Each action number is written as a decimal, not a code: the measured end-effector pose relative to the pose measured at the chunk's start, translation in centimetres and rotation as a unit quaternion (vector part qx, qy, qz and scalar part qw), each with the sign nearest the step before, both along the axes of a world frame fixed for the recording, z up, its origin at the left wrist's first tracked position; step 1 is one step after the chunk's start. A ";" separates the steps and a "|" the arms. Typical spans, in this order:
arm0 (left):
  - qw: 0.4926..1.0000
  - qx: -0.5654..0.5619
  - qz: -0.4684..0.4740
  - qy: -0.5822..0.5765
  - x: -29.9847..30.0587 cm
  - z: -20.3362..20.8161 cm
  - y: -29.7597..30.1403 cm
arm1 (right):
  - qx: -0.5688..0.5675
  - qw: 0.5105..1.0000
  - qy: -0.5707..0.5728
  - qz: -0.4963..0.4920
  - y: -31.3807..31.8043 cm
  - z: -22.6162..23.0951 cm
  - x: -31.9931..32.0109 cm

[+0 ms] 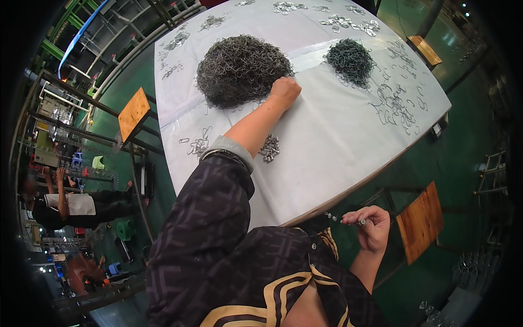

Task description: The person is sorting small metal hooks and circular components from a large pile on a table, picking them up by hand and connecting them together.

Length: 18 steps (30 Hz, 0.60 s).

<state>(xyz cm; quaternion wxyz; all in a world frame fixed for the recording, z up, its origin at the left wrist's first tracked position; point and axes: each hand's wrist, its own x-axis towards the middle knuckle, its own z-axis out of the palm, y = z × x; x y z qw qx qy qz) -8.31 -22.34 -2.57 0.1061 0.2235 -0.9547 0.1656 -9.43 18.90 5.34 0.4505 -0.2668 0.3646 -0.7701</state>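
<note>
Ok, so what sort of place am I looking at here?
Probably a factory workshop: a big heap of bent wire pieces sits on a white-covered table, the floor is green, and another person stands with raised hands off to the left.

Dull metal hooks [239,71], wooden seats [420,222]

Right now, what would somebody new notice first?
Probably the big heap of dark wire hooks on the white table, with the left hand at the heap's lower right edge. A smaller dark heap sits farther right. Off the table's near edge, the right hand holds a small metal piece.
</note>
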 end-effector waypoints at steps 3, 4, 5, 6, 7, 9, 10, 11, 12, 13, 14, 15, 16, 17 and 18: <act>1.000 0.012 -0.017 0.011 0.5 -0.4 -0.6 | 0.000 1.000 -0.011 -0.002 0.0 -0.2 0.2; 0.999 0.021 -0.031 0.012 0.9 -0.3 -0.8 | 0.001 1.000 -0.010 -0.002 0.1 -0.3 0.3; 0.998 0.029 -0.045 0.014 1.3 -0.3 -1.1 | 0.002 1.000 -0.008 -0.002 0.1 -0.4 0.3; 0.998 0.011 -0.065 0.015 1.7 -0.1 -1.2 | 0.004 1.000 -0.006 -0.003 0.2 -0.5 0.3; 0.996 -0.007 -0.084 0.015 2.3 0.1 -1.2 | 0.005 1.000 -0.005 -0.002 0.2 -0.5 0.3; 0.993 -0.024 -0.115 0.029 3.6 0.9 -1.0 | 0.006 1.000 -0.002 -0.001 0.3 -0.6 0.3; 0.991 -0.023 -0.127 0.042 4.3 1.5 -0.7 | 0.006 1.000 0.000 -0.002 0.4 -0.5 0.3; 0.989 -0.022 -0.138 0.055 4.9 2.2 -0.3 | 0.005 1.000 0.002 -0.003 0.5 -0.4 0.3; 0.984 -0.013 -0.142 0.102 5.7 2.3 0.0 | 0.007 1.000 0.003 -0.002 0.4 -0.4 0.3; 0.978 -0.005 -0.146 0.149 6.5 2.5 0.4 | 0.006 1.000 0.005 -0.003 0.4 -0.3 0.3; 0.970 0.003 -0.149 0.195 7.3 2.6 0.8 | 0.005 1.000 0.007 -0.003 0.3 -0.2 0.4; 0.967 0.031 -0.154 0.203 8.3 2.9 1.3 | 0.003 1.000 0.008 -0.003 0.3 -0.2 0.5; 0.962 0.060 -0.160 0.213 9.1 3.0 1.9 | 0.004 1.000 0.004 -0.004 0.4 -0.3 0.6; 0.956 0.090 -0.165 0.223 10.0 2.9 2.6 | 0.004 1.000 0.001 -0.006 0.6 -0.4 0.6; 0.959 0.116 -0.145 0.214 11.4 2.9 3.0 | 0.001 1.000 -0.003 -0.003 0.5 -0.4 0.6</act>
